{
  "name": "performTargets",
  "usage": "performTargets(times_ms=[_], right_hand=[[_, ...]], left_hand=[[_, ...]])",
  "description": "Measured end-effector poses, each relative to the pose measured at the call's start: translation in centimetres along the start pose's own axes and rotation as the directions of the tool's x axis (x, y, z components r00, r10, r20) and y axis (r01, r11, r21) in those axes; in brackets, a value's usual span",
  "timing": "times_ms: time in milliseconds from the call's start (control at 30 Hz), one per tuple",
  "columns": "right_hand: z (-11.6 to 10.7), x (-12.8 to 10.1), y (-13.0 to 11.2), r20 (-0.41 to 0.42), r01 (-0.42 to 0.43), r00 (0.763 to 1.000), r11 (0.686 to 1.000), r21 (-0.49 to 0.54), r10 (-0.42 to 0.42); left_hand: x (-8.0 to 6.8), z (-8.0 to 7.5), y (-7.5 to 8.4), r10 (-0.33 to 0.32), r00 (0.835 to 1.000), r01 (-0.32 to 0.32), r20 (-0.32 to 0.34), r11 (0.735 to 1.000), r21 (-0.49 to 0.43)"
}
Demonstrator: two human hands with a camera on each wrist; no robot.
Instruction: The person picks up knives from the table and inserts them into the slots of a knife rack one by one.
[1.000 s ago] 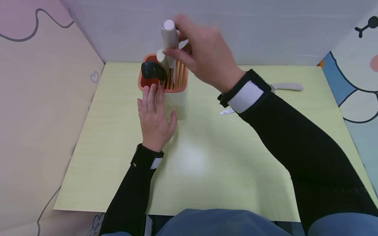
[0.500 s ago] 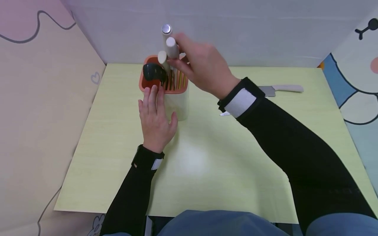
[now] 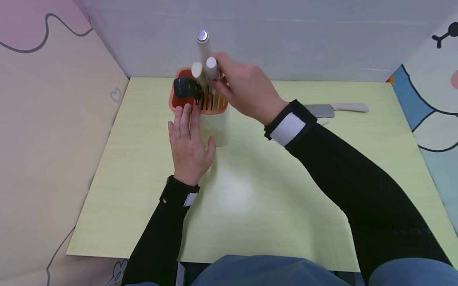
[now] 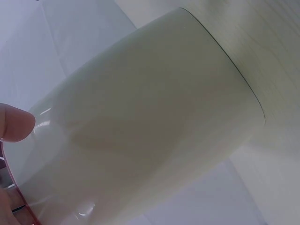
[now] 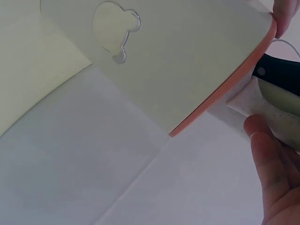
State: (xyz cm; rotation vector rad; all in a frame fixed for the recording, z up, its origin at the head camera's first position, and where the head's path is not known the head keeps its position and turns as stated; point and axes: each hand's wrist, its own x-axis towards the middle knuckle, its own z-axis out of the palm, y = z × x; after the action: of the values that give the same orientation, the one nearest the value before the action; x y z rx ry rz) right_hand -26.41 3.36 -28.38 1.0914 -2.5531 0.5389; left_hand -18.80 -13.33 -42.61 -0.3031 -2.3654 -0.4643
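A white knife holder (image 3: 216, 129) with an orange slotted top stands at the table's back left. My left hand (image 3: 188, 143) rests its straight fingers against the holder's front and rim; its wrist view shows mostly the holder's pale wall (image 4: 140, 112). My right hand (image 3: 248, 89) pinches the white handle (image 3: 212, 68) of a knife upright in the slots; its blade is mostly hidden inside. In the right wrist view, the fingers (image 5: 267, 154) lie along the speckled handle (image 5: 246, 99). Beside it rise a cream handle (image 3: 197, 70), a silver-capped handle (image 3: 202, 39) and a black rounded handle (image 3: 185, 87).
On the table (image 3: 272, 222), right of the holder, lies a wide-bladed knife (image 3: 319, 110) with a white handle. Another pale object (image 3: 323, 120) is partly covered by my right wrist. A wall (image 3: 315, 43) rises behind the table.
My right hand has moved down with the knife, and its blade has sunk into the holder's slots. More of the wide-bladed knife shows now. The left hand has stayed in place.
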Motion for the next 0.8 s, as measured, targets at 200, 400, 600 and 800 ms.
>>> performTargets(times_ms=[200,400,600,800], right_hand=[[0.6,-0.3,0.2,0.026,-0.002,1.000,1.000,-0.004,0.002],[1.0,-0.4,0.2,0.022,0.020,1.000,1.000,0.000,-0.020],[1.2,-0.5,0.1,0.013,0.023,1.000,1.000,0.012,-0.023],[1.3,-0.4,0.2,0.022,0.004,1.000,0.999,0.051,-0.005]], left_hand=[[0.0,0.0,0.1,0.003,1.000,-0.003,0.001,1.000,-0.008],[-0.1,-0.1,0.1,0.009,1.000,-0.009,0.002,1.000,-0.005],[-0.1,-0.2,0.1,0.011,1.000,-0.011,-0.009,1.000,-0.003],[-0.1,-0.1,0.0,0.007,1.000,-0.007,-0.003,1.000,0.003]])
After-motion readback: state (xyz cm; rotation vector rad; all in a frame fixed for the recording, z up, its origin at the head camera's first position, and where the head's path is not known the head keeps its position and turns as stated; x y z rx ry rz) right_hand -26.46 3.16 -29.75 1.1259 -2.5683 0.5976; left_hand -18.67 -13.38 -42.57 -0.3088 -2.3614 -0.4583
